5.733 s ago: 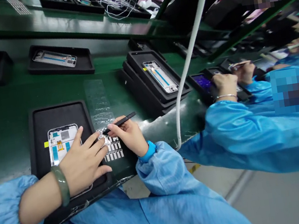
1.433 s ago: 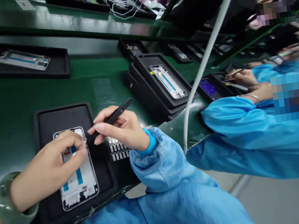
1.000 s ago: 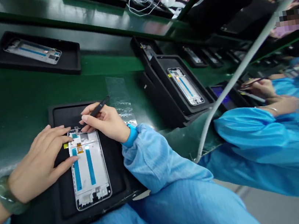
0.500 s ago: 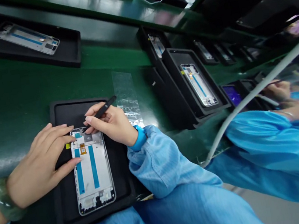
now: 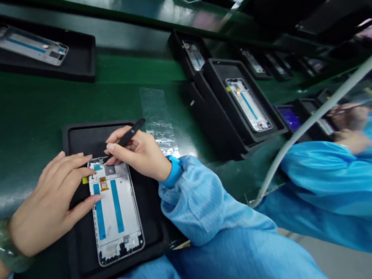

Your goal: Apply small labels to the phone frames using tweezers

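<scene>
A silver phone frame (image 5: 127, 203) with two blue strips and a small orange flex piece lies in a black tray (image 5: 154, 236) in front of me. My left hand (image 5: 56, 199) rests with fingers spread across the frame's left edge, fingertips on its upper left part. Pinched in my right hand (image 5: 139, 153) is a black pen-like tool (image 5: 132, 132), probably tweezers, slanting down to the frame's top edge. The tool's tip is partly hidden by my fingers. A yellow tab (image 5: 85, 180) sticks out at the frame's upper left.
Another tray (image 5: 88, 70) with a phone frame stands at the upper left. Stacked trays (image 5: 216, 121) with a frame on top are right of centre. Clear film (image 5: 155, 111) lies between. A grey cable (image 5: 309, 127) crosses before a co-worker's blue sleeve (image 5: 320, 162).
My hands and the phone frame have kept nearly the same place. At the right, the co-worker's hands have shifted. The view has moved slightly.
</scene>
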Demonstrator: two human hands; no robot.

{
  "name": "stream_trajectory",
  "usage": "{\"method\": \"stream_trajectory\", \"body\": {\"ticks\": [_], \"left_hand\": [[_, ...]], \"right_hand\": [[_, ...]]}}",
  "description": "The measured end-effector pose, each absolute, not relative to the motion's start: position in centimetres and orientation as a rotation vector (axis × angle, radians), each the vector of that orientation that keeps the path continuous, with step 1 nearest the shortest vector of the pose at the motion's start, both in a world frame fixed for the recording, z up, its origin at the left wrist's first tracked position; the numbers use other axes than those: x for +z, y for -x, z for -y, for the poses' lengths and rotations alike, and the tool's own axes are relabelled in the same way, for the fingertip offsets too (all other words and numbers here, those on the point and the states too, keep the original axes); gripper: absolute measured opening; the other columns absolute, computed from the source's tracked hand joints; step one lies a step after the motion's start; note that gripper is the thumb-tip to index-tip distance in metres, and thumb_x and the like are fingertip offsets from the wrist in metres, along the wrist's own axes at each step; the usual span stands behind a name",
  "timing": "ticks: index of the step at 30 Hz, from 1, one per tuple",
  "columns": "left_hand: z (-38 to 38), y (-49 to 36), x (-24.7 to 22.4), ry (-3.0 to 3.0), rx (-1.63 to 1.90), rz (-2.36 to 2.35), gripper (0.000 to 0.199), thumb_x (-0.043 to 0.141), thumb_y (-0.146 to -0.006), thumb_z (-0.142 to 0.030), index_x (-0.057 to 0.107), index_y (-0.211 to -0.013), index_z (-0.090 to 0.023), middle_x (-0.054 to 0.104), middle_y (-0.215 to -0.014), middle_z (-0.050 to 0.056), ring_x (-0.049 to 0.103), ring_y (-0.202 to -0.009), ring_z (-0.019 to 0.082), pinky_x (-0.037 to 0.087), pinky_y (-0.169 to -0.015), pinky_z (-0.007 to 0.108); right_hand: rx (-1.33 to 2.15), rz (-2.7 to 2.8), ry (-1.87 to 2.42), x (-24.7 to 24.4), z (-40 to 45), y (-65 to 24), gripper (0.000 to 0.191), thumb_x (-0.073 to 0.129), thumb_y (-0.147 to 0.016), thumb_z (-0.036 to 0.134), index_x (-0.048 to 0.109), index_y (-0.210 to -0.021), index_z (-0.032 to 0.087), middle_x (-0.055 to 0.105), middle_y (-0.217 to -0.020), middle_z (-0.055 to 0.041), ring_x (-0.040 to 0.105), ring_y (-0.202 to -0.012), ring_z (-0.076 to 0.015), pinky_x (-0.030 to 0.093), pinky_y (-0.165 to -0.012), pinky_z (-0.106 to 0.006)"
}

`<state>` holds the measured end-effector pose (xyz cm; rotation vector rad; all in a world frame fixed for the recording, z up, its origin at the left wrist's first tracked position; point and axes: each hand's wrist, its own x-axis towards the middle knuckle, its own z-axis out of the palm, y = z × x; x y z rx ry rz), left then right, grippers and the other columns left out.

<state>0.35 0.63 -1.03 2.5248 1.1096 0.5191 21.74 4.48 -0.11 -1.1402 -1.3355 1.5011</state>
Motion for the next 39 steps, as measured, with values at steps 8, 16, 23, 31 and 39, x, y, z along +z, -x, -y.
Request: {"method": "stream_trajectory", "body": {"ticks": [8, 16, 23, 31, 39], "left_hand": [[-0.6, -0.7, -1.3, -2.687, 0.434, -1.100, 0.045, 0.043, -0.089, -0.038, 0.049, -0.131, -0.022, 0.049, -0.129, 0.014, 0.043, -0.126, 0.032, 0.024, -0.112, 0.057], [-0.5, -1.0, -1.0, -2.690, 0.426, -1.125, 0.044, 0.045, -0.088, -0.034, 0.052, -0.128, -0.017, 0.050, -0.126, 0.016, 0.043, -0.126, 0.032, 0.022, -0.113, 0.055], [-0.4, -1.0, -1.4, -2.713, 0.455, -1.143, 0.046, 0.043, -0.089, -0.037, 0.049, -0.130, -0.017, 0.048, -0.127, 0.016, 0.043, -0.125, 0.031, 0.024, -0.112, 0.056], [-0.4, -1.0, -1.5, -2.724, 0.463, -1.138, 0.048, 0.043, -0.089, -0.037, 0.047, -0.132, -0.014, 0.047, -0.127, 0.017, 0.042, -0.125, 0.032, 0.025, -0.112, 0.056], [-0.4, -0.9, -1.6, -2.722, 0.462, -1.128, 0.048, 0.043, -0.090, -0.037, 0.046, -0.133, -0.014, 0.047, -0.127, 0.017, 0.042, -0.125, 0.032, 0.024, -0.112, 0.056]], "right_hand": [[1.432, 1.451, 1.131, -0.7, -4.6, -21.8, 0.019, 0.063, -0.080, 0.035, 0.056, -0.089, 0.020, 0.062, -0.081, 0.0019, 0.069, -0.064, -0.0101, 0.056, -0.059, -0.020], [1.274, 1.474, 1.183, 0.1, -4.7, -22.2, 0.023, 0.064, -0.079, 0.040, 0.057, -0.091, 0.020, 0.062, -0.080, 0.0016, 0.065, -0.065, -0.0098, 0.056, -0.061, -0.022], [1.277, 1.336, 1.085, 0.3, -4.9, -21.9, 0.024, 0.061, -0.082, 0.039, 0.052, -0.096, 0.022, 0.064, -0.090, -0.0005, 0.067, -0.080, -0.0122, 0.058, -0.073, -0.027], [1.112, 1.642, 1.125, -1.2, -4.6, -21.6, 0.020, 0.055, -0.084, 0.032, 0.053, -0.100, 0.020, 0.064, -0.089, -0.0029, 0.065, -0.082, -0.0139, 0.056, -0.075, -0.029], [1.036, 1.707, 1.130, -0.6, -4.4, -21.6, 0.016, 0.055, -0.082, 0.027, 0.054, -0.096, 0.020, 0.064, -0.090, -0.0025, 0.065, -0.081, -0.0128, 0.055, -0.073, -0.026]]}}
